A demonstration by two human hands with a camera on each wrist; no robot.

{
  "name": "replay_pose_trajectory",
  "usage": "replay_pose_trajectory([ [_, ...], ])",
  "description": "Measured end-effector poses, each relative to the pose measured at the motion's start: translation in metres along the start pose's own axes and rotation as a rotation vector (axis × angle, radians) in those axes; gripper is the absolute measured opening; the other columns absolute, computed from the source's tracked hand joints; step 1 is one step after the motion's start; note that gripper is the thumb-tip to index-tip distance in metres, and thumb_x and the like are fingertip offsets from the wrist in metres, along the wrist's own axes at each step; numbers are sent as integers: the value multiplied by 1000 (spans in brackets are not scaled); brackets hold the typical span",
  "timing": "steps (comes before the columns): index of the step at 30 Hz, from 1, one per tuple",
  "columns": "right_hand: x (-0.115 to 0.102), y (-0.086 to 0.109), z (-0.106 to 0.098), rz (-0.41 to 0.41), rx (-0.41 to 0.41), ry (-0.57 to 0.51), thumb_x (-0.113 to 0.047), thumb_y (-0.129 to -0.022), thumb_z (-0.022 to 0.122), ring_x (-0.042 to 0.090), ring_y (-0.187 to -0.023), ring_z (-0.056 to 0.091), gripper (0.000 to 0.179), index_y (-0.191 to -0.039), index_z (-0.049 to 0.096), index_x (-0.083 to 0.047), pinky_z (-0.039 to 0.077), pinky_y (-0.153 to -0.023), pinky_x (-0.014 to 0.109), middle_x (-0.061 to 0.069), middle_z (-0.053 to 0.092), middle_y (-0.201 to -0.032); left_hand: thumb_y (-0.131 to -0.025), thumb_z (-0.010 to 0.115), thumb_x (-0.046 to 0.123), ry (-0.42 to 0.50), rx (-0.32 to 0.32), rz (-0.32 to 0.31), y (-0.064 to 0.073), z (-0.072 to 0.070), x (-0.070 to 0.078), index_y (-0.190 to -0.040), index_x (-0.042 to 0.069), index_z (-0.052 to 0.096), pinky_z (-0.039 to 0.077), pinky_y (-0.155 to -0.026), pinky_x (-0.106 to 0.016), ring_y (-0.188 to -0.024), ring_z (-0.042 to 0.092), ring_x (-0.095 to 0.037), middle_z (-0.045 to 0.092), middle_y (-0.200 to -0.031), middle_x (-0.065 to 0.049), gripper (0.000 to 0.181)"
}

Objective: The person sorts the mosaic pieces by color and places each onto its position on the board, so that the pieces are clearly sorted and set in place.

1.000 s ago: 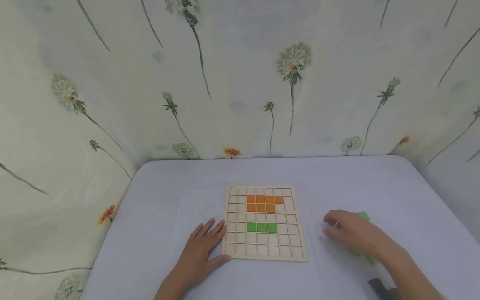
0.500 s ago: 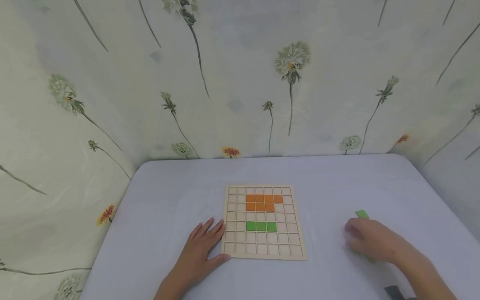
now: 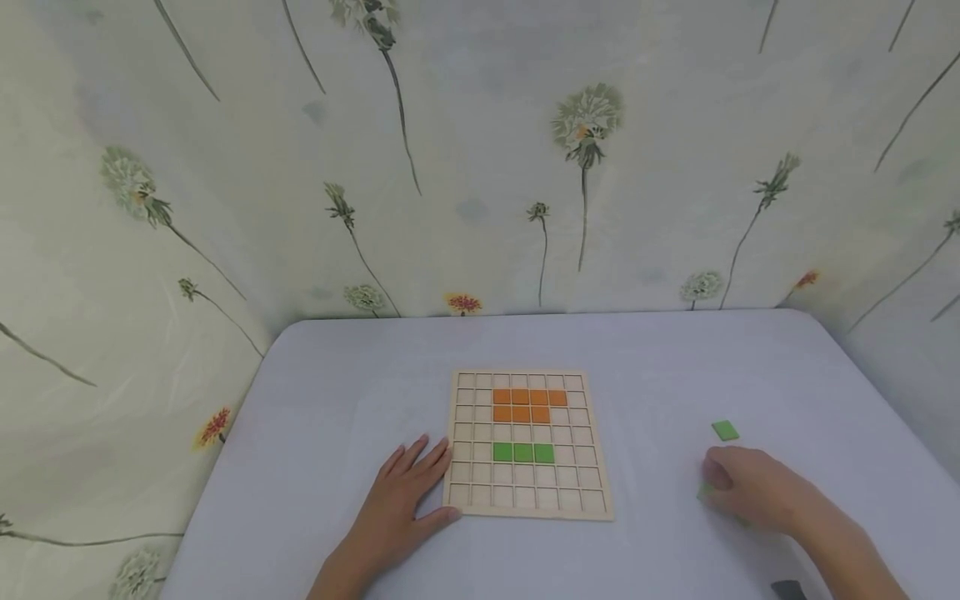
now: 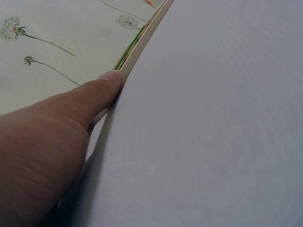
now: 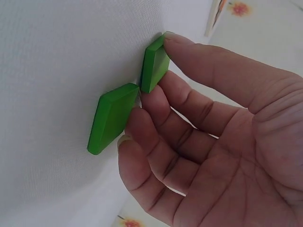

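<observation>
A wooden grid board (image 3: 483,500) lies on the white table, with orange tiles (image 3: 520,406) and a row of green tiles (image 3: 522,452) in its cells. My left hand (image 3: 401,504) rests spread at the board's left edge; in the left wrist view its thumb (image 4: 102,90) touches the edge. At the right, my right hand (image 3: 757,492) pinches a green square tile (image 5: 156,64) between thumb and fingers, close over the cloth. Beside it, a second green tile (image 5: 113,118) lies right at the other fingertips. Farther back on the table is another green tile (image 3: 725,430).
A dark object (image 3: 787,590) shows under the right forearm at the front edge of the head view. White cloth (image 3: 360,375) covers the table. Behind it hangs a curtain (image 3: 480,167) printed with dandelions.
My right hand has moved right and toward me, down to the green tiles, and now pinches one. The back green tile has come into full view. The left hand stays at the board.
</observation>
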State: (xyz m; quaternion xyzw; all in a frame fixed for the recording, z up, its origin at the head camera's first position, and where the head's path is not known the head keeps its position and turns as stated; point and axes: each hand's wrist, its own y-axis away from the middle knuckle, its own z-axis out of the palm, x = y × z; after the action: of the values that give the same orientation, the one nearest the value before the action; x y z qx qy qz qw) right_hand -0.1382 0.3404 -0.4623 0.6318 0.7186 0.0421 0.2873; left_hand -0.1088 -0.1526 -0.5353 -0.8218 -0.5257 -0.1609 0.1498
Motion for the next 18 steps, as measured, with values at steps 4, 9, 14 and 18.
replay_pose_trajectory([
  [4, 0, 0, 1, 7, -5, -7, -21, -92, 79, 20, -88, 66, 25, -105, 66, -5, 59, -79, 47, -1, 68, -96, -94, 62, 68, 3, 4, 0, 0, 0, 0, -162, 22, 41, 12, -128, -49, -160, 15, -18, 30, -168, 13, 85],
  [9, 0, -1, 2, 0, 4, -10, -20, -91, 80, 17, -85, 63, 25, -105, 65, -6, 59, -77, 44, -2, 65, -92, -94, 64, 67, 3, -6, -11, -1, 0, 1, -163, 23, 39, 11, -129, -48, -160, 13, -17, 29, -168, 15, 85],
  [14, -1, -5, 3, -52, 36, -16, -16, -91, 80, 16, -84, 62, 19, -102, 65, -10, 58, -77, 42, -5, 65, -89, -93, 66, 65, 0, 0, -8, -1, 0, 0, -162, 23, 40, 11, -128, -48, -160, 15, -18, 30, -168, 14, 85],
  [18, -4, -7, 2, -89, 62, -8, -12, -91, 78, 14, -81, 58, 15, -97, 65, -14, 55, -74, 39, -7, 64, -87, -93, 66, 66, 5, -3, -7, -1, 0, 0, -162, 23, 40, 11, -129, -49, -160, 14, -17, 29, -168, 15, 85],
])
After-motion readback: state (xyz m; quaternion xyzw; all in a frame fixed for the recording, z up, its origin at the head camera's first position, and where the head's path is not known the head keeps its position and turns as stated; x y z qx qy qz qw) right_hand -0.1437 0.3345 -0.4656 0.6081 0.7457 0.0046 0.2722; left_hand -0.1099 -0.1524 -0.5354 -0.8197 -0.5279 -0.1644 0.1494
